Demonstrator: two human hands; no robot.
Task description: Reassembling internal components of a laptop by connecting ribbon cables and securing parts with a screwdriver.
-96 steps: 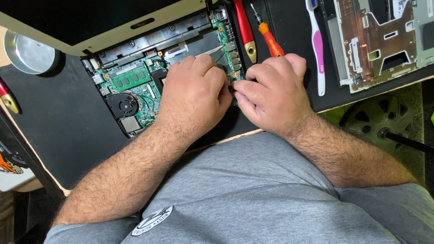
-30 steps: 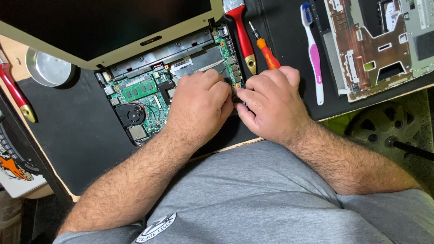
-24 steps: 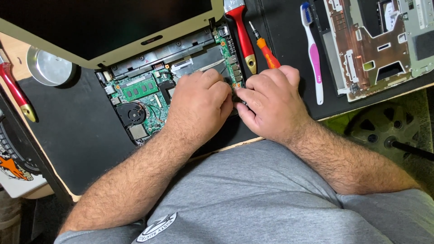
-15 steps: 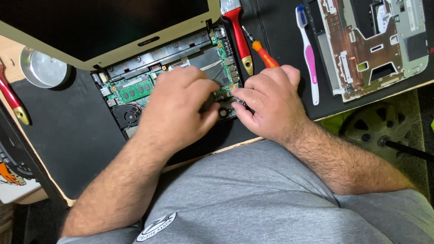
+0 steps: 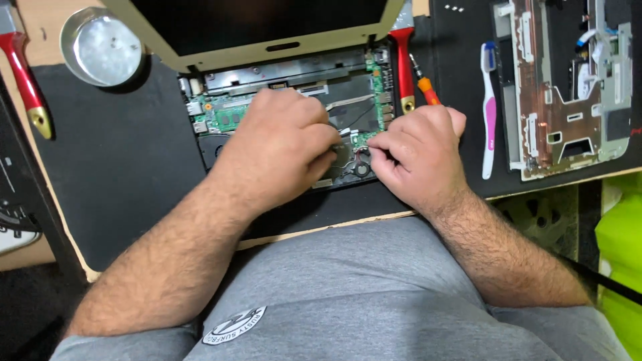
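Observation:
An opened laptop (image 5: 287, 73) lies on a black mat (image 5: 120, 160) with its green circuit board (image 5: 224, 117) bared. My left hand (image 5: 277, 150) rests on the middle of the board, fingers curled, tips touching near a round part. My right hand (image 5: 418, 157) sits at the board's right front corner, its thumb and forefinger pinched close to the left fingertips. What is between the fingers is hidden.
An orange screwdriver (image 5: 428, 90) and a red-handled brush (image 5: 402, 67) lie just beyond my right hand. A pink and white toothbrush (image 5: 488, 113) and a removed laptop frame (image 5: 575, 87) lie to the right. A round metal tin (image 5: 100, 47) and a red-handled tool (image 5: 27, 83) are at far left.
My left hand has slid left across the board, off its right edge. My right hand has stayed at the right front corner. The view has shifted slightly.

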